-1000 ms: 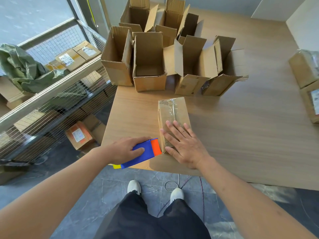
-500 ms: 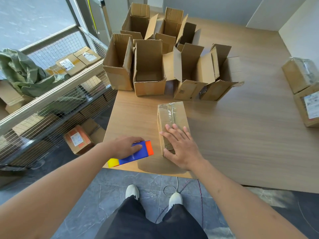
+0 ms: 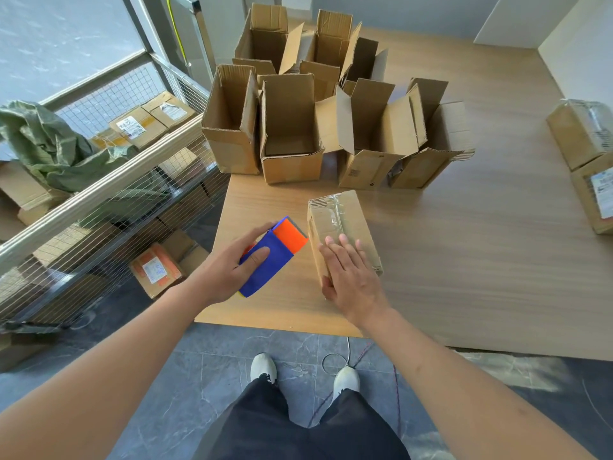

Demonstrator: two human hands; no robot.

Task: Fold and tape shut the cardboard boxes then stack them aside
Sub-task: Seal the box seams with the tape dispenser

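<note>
A small closed cardboard box (image 3: 345,217) with clear tape over its top lies near the front left corner of the wooden table (image 3: 464,260). My right hand (image 3: 351,277) rests flat on the box's near end, fingers straight and the thumb down its left side. My left hand (image 3: 229,273) grips a blue and orange tape dispenser (image 3: 275,254) just left of the box, its orange end close to the box's left side. Several open cardboard boxes (image 3: 292,134) with raised flaps stand in a cluster at the back of the table.
Two taped boxes (image 3: 587,141) sit at the table's right edge. A wire-mesh rack (image 3: 99,194) with parcels and a green sack (image 3: 56,147) stands to the left. My feet and a cable lie on the grey floor below the table's front edge.
My left hand has lifted the tape dispenser and swung its orange end up toward the box's left side. My right hand has stayed on the box.
</note>
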